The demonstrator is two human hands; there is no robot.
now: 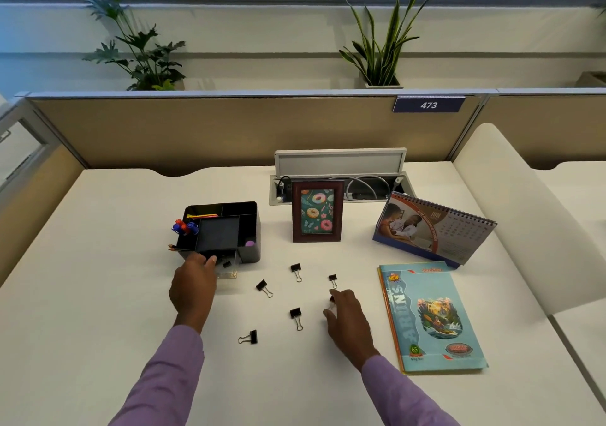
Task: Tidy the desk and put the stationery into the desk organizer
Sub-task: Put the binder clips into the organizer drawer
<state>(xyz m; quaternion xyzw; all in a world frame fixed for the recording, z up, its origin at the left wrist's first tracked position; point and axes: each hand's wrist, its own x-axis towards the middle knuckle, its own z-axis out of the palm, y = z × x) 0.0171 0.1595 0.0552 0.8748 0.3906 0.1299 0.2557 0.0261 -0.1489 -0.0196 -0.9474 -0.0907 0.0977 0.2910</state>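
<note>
Lying loose: five binder clips [264,288].

Blue plate [428,104] on partition top: "473", white digits. Notebook [433,317] cover: "ALL NEW" in top left corner, large vertical "ARUNS" down left side, "65" in green badge at bottom left; other print too small. Desk calendar [436,228]: month heading and date grid unreadable.

I see an office cubicle: beyond my hands a tan fabric partition [203,130] carries a blue number plate reading 473 [428,104]. Ahead of my right hand [347,319], a grey open cable hatch [337,176] is sunk in the white desk [98,278], beside a spiral-bound desk calendar [436,228].
</note>
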